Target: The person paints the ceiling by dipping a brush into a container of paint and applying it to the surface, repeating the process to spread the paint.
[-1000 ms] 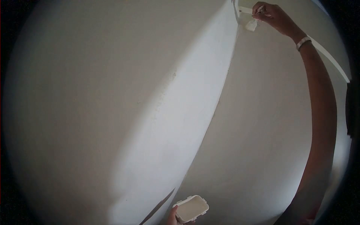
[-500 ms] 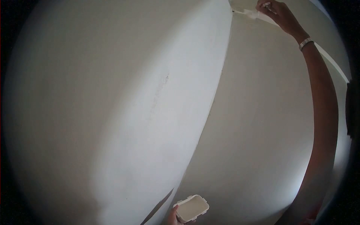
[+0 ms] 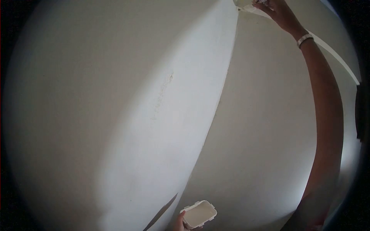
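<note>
At the bottom centre, my left hand [image 3: 180, 222] holds a small white tub [image 3: 200, 214] with clipped edges, its open top facing me and pale material inside. My right arm reaches up to the top right, a light band on its wrist. There my right hand [image 3: 274, 10] is closed around a small whitish object [image 3: 262, 2] that I cannot make out, cut by the frame's top edge. It is close to the white strip along the top of the wall, near the corner.
A pale wall [image 3: 96, 96] with a rough patch [image 3: 165, 90] fills the left. Another wall [image 3: 266, 107] meets it at a slanting corner line. A white curved strip [image 3: 335, 56] runs along the upper right. A dark object [image 3: 360, 111] stands at the right edge.
My right hand and forearm have moved left and slightly up, toward the corner. The tub in my left hand has shifted slightly right.
</note>
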